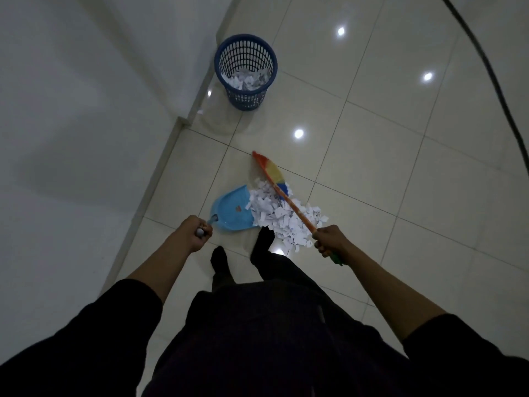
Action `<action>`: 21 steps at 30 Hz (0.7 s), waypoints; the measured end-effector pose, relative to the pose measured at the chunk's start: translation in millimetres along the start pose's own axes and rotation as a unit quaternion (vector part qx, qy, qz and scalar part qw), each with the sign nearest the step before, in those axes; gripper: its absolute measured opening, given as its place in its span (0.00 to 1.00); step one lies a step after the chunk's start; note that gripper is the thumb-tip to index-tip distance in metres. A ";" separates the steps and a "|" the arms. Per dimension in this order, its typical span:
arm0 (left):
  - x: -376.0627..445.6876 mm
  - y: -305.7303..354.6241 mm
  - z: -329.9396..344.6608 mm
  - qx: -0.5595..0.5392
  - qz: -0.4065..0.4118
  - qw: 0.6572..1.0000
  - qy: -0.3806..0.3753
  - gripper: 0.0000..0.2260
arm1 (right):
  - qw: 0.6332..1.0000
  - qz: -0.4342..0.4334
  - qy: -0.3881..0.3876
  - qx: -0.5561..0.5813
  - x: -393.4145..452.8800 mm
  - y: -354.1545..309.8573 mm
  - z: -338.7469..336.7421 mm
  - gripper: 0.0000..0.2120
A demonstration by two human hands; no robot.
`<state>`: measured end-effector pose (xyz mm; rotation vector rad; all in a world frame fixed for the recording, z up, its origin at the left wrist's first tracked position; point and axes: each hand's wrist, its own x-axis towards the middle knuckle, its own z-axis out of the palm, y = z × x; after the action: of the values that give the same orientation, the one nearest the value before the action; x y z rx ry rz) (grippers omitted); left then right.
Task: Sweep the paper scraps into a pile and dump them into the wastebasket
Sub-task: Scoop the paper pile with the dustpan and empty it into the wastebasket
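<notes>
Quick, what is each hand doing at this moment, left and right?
Left hand: closed around the dustpan handle.
Right hand: closed around the broom handle.

No text can be read; the small reddish mark on the dustpan (232, 209) is illegible.

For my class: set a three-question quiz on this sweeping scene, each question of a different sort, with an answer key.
1. True or false: the wastebasket already holds paper scraps.
2. What does the left hand grip? A) broom B) dustpan handle C) wastebasket
3. Fill in: the pile of scraps lies at the open edge of the ____, under the broom held by the right hand.

Key: 1 true; 2 B; 3 dustpan.
</notes>
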<state>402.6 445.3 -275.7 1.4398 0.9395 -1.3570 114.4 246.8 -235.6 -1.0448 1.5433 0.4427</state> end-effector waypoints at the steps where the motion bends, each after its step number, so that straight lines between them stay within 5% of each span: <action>1: -1.2 -0.1 -0.3 -0.007 0.002 1.000 0.000 0.12 | 1.000 -0.001 -0.009 -0.007 -2.6 2.0 2.7 0.07; 8: -5.6 -1.0 -17.8 -0.043 0.004 0.999 -0.033 0.08 | 0.999 0.009 -0.054 0.005 -31.2 22.5 41.5 0.19; 13: -14.9 -0.9 -39.1 -0.031 -0.013 0.998 -0.062 0.11 | 0.997 -0.024 -0.065 -0.016 -59.4 39.8 62.0 0.16; 21: -19.5 -0.2 -66.5 0.045 0.029 0.998 -0.041 0.03 | 0.995 -0.086 -0.007 -0.050 -84.7 66.4 57.2 0.09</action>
<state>420.1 510.0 -258.1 1.4561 0.7873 -1.4199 89.5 357.0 -190.0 -1.2396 1.4160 0.4099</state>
